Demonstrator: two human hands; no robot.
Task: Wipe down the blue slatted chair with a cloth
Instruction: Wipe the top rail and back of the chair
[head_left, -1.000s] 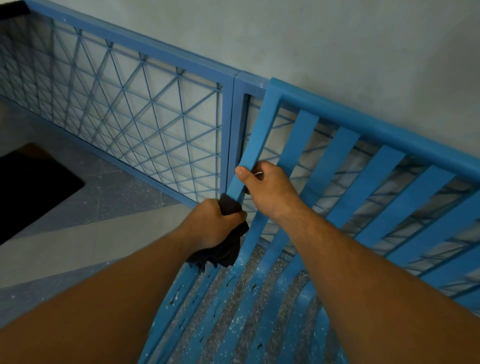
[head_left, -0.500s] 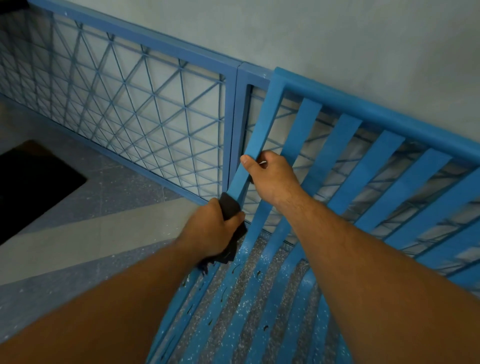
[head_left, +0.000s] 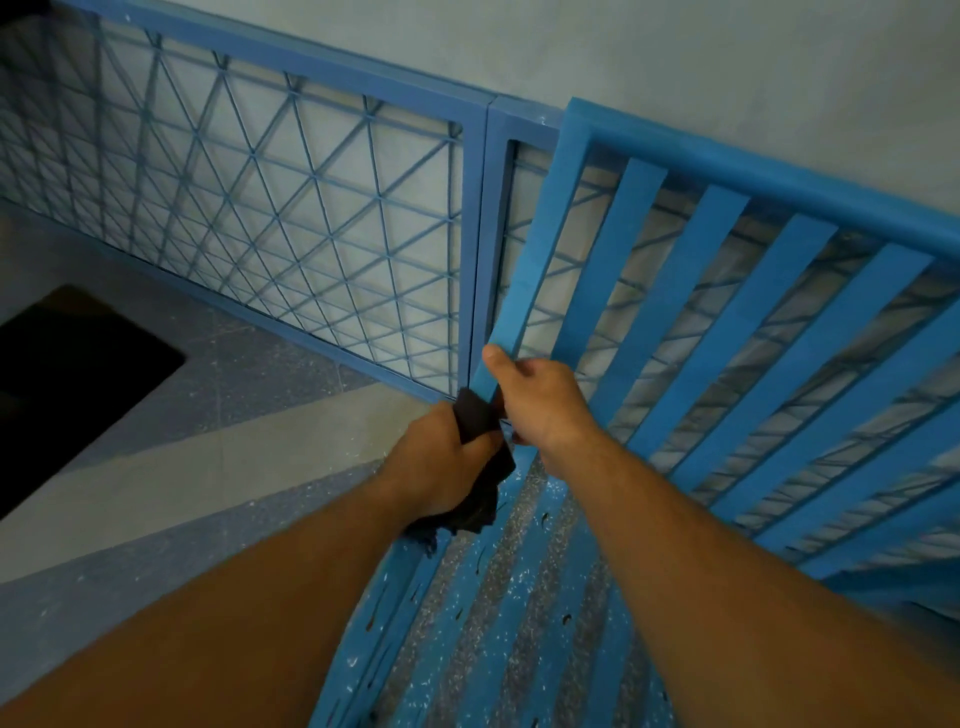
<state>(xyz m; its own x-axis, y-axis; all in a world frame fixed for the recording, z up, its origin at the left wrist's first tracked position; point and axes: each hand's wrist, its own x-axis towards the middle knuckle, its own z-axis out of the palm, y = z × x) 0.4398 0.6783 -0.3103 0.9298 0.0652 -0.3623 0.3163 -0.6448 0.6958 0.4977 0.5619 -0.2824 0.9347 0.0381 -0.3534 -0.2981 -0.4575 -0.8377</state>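
Cloth (head_left: 475, 418) is wrapping around the end slat (head_left: 540, 244) of the blue slatted chair (head_left: 727, 260).
The left hand (head_left: 441, 462) is squeezing the dark cloth around the bottom of that slat, with its fingers curled tight. The right hand (head_left: 540, 400) is gripping the same slat just above the cloth (its thumb is lying on the front), and the two hands are almost touching. The chair is standing right in front of a blue wire fence (head_left: 260, 208) by a pale wall (head_left: 675, 62). White specks and dark marks are showing on its seat (head_left: 519, 623). A black mat (head_left: 67, 374) is lying on the gray floor (head_left: 234, 364), well off to the left.
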